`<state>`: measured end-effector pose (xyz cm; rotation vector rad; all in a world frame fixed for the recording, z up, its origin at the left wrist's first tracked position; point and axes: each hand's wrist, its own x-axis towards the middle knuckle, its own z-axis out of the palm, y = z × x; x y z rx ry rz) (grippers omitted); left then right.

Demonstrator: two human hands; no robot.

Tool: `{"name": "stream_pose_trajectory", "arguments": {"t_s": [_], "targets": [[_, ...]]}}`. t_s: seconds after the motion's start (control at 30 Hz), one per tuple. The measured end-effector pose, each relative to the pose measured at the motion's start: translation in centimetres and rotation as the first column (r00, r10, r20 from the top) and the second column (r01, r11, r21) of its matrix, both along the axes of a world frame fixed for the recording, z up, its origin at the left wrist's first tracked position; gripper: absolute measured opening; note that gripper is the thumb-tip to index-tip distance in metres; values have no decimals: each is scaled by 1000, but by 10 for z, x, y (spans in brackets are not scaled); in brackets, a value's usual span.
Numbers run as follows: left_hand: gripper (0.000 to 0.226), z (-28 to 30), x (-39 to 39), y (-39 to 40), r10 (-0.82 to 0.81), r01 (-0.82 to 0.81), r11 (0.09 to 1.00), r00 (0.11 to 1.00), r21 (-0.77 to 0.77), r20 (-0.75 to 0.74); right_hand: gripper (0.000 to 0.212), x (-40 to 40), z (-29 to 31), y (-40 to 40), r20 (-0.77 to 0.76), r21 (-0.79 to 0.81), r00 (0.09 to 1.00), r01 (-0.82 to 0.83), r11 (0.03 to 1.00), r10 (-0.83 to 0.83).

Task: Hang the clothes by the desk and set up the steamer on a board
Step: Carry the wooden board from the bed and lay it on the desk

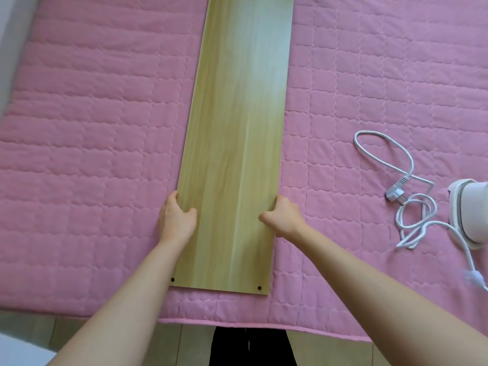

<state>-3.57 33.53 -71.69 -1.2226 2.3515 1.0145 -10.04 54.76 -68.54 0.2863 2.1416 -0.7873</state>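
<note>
Board (237, 143) was what I had to settle first: a long, pale wooden panel lying flat along the pink quilted bed (92, 128), its near end close to the bed's edge and its far end running out of the top of my view. My left hand (177, 216) gripped its left edge, thumb on top and fingers tucked under; my right hand (284, 216) gripped the right edge the same way, so both hands were closed on the panel, opposite each other, near the end closest to me. I judged it stiff and flat, probably not heavy but awkward for its length, with a smooth, glossy face that might slide on the quilt; held at the long edges, it would stay level and not twist. The steamer (468, 213), white and partly cut off at the right of the frame, sat on the bed well apart from the panel, its white cord (412, 212) looped loosely beside it with the plug (396, 194) unconnected. No clothes showed in my view.
</note>
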Motion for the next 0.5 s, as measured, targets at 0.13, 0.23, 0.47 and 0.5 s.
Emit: {"name": "stream_pose_trajectory", "arguments": {"t_s": [0.13, 0.23, 0.47, 0.5], "targets": [[59, 6, 29, 6, 52, -51, 999, 998, -7, 34, 10, 31, 12, 2, 29, -57, 999, 24, 998, -23], [51, 8, 65, 8, 65, -65, 998, 994, -7, 91, 9, 66, 18, 9, 116, -61, 992, 49, 997, -42], [22, 18, 89, -25, -23, 61, 985, 973, -160, 232, 36, 88, 18, 28, 296, -15, 955, 27, 1000, -21], [24, 17, 77, -29, -57, 84, 987, 979, -134, 194, 36, 78, 17, 27, 286, -26, 956, 74, 997, -64]]}}
